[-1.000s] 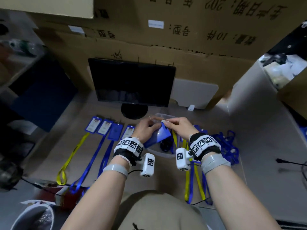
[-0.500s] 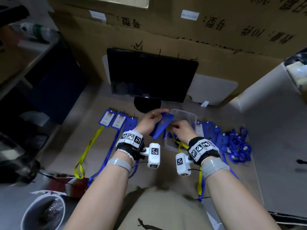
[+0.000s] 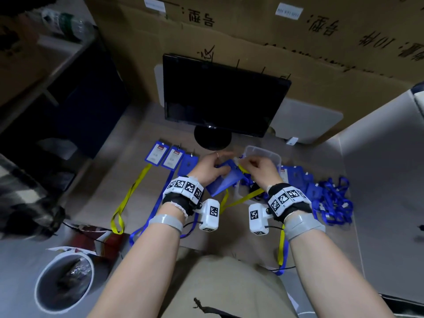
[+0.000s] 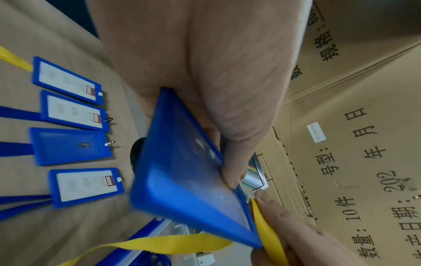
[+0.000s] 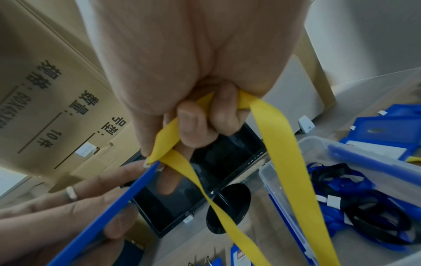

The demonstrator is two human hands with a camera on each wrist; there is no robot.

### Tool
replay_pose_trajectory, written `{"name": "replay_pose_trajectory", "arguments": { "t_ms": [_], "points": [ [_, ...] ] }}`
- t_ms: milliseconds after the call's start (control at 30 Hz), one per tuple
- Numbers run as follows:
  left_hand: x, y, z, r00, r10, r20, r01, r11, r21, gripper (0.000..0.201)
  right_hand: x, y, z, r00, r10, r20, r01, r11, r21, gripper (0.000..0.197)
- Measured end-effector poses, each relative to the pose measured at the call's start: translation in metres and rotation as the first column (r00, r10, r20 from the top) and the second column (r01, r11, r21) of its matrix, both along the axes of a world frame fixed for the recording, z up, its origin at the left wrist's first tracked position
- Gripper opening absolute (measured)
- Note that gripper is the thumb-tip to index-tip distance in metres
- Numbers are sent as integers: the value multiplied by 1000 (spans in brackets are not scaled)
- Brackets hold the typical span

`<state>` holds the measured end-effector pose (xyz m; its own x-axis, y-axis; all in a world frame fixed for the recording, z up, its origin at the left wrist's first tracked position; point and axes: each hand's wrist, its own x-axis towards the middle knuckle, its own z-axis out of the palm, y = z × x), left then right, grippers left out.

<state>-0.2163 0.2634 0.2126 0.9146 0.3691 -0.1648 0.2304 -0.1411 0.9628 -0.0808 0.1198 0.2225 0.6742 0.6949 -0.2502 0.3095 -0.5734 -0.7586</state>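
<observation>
Glossy blue plastic badge holder [image 4: 193, 181], matt yellow woven cloth lanyard [image 5: 280, 144], clear plastic box [image 3: 263, 154], rough brown cardboard cartons [image 3: 298, 42]

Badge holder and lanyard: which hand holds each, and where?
Left hand grips blue badge holder by its edges; right hand pinches yellow lanyard near its end.

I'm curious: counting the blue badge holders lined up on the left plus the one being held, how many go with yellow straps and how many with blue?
Lined-up holder with a yellow strap: 1
Lined-up holders with blue straps: 3
Held holder, left hand gripping it, right hand pinching its yellow strap: 1
Total: 5 holders, 2 yellow, 3 blue.
</observation>
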Motion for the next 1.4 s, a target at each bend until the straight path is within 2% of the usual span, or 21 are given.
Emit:
{"name": "replay_pose_trajectory", "arguments": {
  "t_ms": [100,233,333,500,633,767,900,967,1100,1233,1400],
  "points": [
    [-1,-4,1,1000,26,-5,-26,1000,1,39,2,-5,5,1000,21,-14,-20,999,25,41],
    [2,-19,4,999,37,-36,-36,999,18,48,8,-13,6,998,-37,-47,40,997,69,12],
    [7,-31,6,997,59,-51,-58,998,14,42,15,-21,3,997,-22,-70,30,993,113,5],
    [15,-55,15,994,77,-80,-72,995,66,53,31,-43,2,995,16,-95,-1,989,151,15],
    [23,-81,13,987,104,-119,-96,993,71,51,42,-67,-1,989,13,-149,18,978,209,20],
    [28,-109,10,984,121,-127,-119,993,27,53,52,-86,-13,973,75,-220,-26,976,218,19],
    [30,-129,14,979,119,-163,-112,992,52,53,57,-99,-18,952,108,-286,-33,967,254,21],
    [30,-135,16,975,126,-185,-115,991,67,53,59,-103,-21,951,123,-283,-56,970,235,26],
    [29,-142,18,972,146,-186,-135,988,72,54,59,-107,-20,939,193,-285,-149,974,168,24],
    [29,-140,16,975,146,-165,-136,988,70,45,57,-103,-12,941,224,-256,-197,972,127,24],
    [25,-127,14,974,164,-155,-164,986,7,29,51,-94,-9,925,245,-291,-211,967,142,38]
  ]
}}
